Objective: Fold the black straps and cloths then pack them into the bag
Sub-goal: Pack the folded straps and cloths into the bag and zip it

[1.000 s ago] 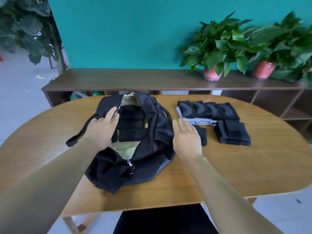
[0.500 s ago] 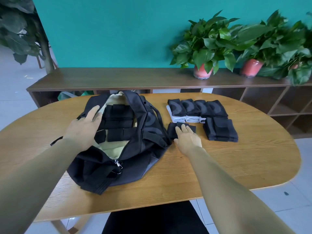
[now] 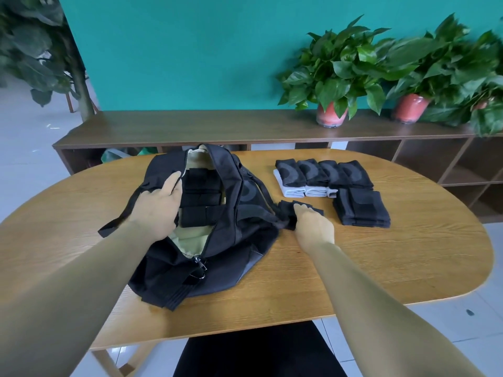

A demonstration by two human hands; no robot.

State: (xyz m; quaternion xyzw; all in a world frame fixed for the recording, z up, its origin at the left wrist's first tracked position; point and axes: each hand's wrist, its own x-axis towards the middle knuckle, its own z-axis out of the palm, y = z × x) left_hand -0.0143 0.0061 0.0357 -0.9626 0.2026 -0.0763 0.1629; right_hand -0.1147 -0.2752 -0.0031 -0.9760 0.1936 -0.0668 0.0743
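Left hand [image 3: 159, 206] grips left lip of black bag [image 3: 206, 257], holding mouth open; folded straps [image 3: 200, 198] inside. Right hand [image 3: 313, 227] pinches small folded black cloth [image 3: 290, 213] at bag's 3 o'clock. Cloth looks light, limp; best pinched across fold so layers stay together. Farther, 2 o'clock: folded stack [image 3: 362, 210], row of rolled cloths [image 3: 324, 175] on table [image 3: 381, 268].
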